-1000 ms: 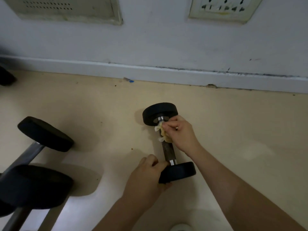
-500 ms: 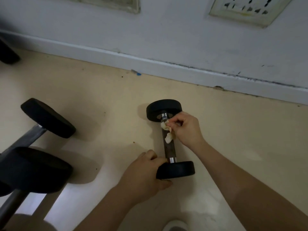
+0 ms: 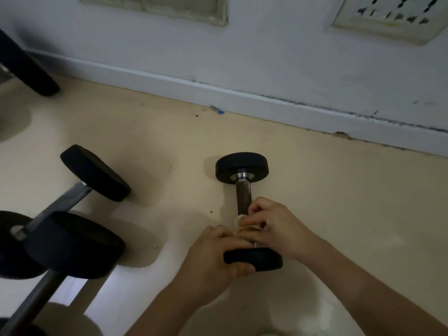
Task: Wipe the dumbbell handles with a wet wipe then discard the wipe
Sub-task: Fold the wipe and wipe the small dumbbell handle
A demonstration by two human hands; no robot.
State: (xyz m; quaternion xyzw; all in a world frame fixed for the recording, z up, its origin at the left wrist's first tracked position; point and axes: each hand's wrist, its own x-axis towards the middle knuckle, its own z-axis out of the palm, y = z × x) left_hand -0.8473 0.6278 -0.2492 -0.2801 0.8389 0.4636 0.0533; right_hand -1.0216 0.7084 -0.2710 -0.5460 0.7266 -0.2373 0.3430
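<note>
Both hands are working: my left hand (image 3: 213, 258) is gripping the near weight of the dumbbell (image 3: 243, 197) on the floor (image 3: 339, 190), steadying it, while my right hand (image 3: 274, 226) fingers are pinching the wipe (image 3: 242, 225) around the handle's near end, best twisting fully round.

small dumbbell (image 3: 244, 190) sits on the floor (image 3: 339, 202) near the wall (image 3: 278, 69), handle pointing toward it. two bigger dumbbells (image 3: 94, 173) lie off to its left, crossing each other.
</note>
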